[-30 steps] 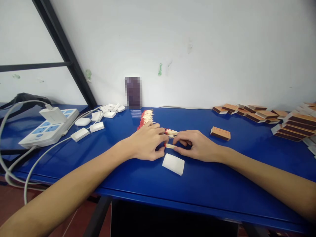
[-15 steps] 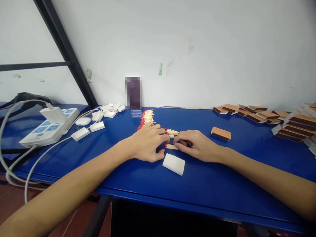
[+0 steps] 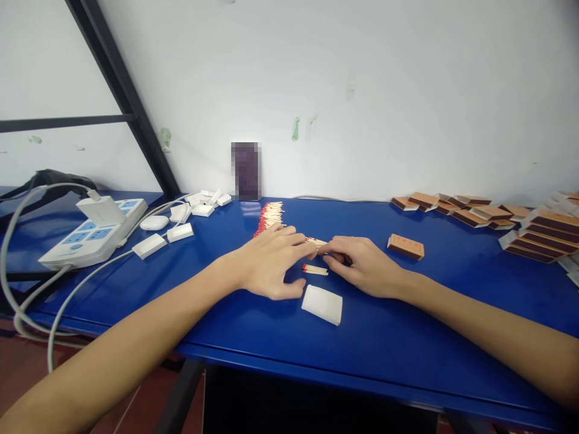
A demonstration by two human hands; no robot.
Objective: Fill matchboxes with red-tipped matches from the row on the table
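Red-headed wooden matches (image 3: 315, 270): a few are lying on the blue table (image 3: 253, 337), in front of a similar bundle (image 3: 317, 242).
Left hand (image 3: 269, 263): is resting, thumb spread wide, fingertips at the bundle, holding nothing visible.
Right hand (image 3: 359, 264): is resting half-curled there; its hold, one cannot tell.

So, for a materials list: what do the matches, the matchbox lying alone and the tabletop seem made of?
Matches: likely wood, matte, judging by the pale, bare-looking sticks.
Matchbox: probably thin printed card, given small reddish marks on its flat orange face.
Tabletop: smooth, glossy blue, showing reflections; painted metal or laminate, unclear which.
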